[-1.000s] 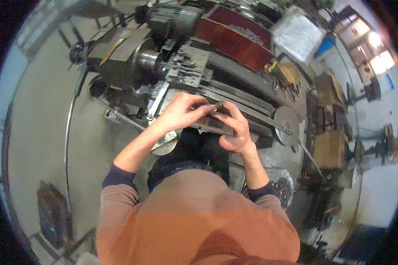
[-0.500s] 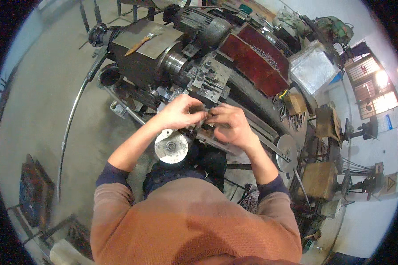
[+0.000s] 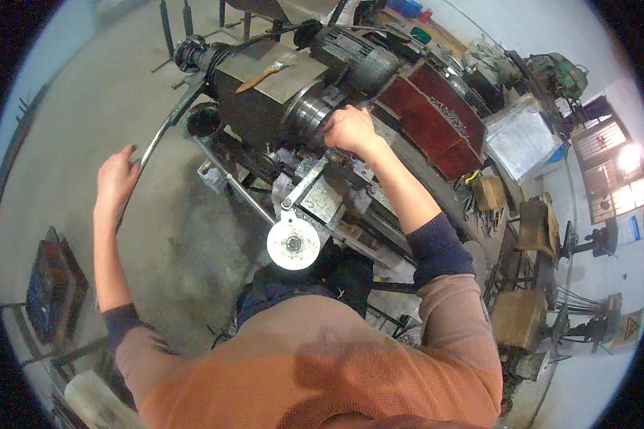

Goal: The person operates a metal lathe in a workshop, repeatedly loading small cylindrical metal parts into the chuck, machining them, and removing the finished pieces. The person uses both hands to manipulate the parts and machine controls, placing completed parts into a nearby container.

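Note:
My left hand (image 3: 116,179) is out to the left at a long metal lever (image 3: 157,134), its fingers curled against the bar. That lever slants down from the left end of the lathe headstock (image 3: 247,107). My right hand (image 3: 352,131) is at the front of the round steel chuck (image 3: 311,118), fingers closed. Whatever lies between those fingers is hidden by the hand. Close to me, below the chuck, sits the tool slide (image 3: 322,200) with a round white handwheel (image 3: 293,244).
A wooden-handled brush (image 3: 261,77) lies on the headstock cover. Behind stand a dark motor (image 3: 358,61) and a red tray (image 3: 433,118) with metal parts. A silvery sheet-covered box (image 3: 522,136) and cardboard boxes (image 3: 519,318) are at the right.
Both hands were together over the tool post. My left hand has swung far left to the lever; my right hand has moved up to the chuck. The view has shifted slightly.

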Demonstrator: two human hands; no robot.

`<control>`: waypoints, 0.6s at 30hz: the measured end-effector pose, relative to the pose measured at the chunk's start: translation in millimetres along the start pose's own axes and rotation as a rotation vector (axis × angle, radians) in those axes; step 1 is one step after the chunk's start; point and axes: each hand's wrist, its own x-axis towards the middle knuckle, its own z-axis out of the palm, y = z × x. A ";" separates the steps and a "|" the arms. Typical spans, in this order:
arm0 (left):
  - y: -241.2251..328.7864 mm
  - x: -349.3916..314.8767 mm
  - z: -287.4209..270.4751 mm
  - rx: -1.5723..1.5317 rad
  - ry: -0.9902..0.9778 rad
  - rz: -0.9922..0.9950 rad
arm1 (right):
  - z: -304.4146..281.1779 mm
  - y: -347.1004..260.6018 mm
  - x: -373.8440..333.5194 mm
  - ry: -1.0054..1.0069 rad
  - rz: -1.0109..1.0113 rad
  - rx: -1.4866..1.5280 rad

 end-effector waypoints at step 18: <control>-167.5 86.1 75.8 0.351 -0.127 -0.380 | 0.2 2.0 10.6 0.035 -0.120 0.176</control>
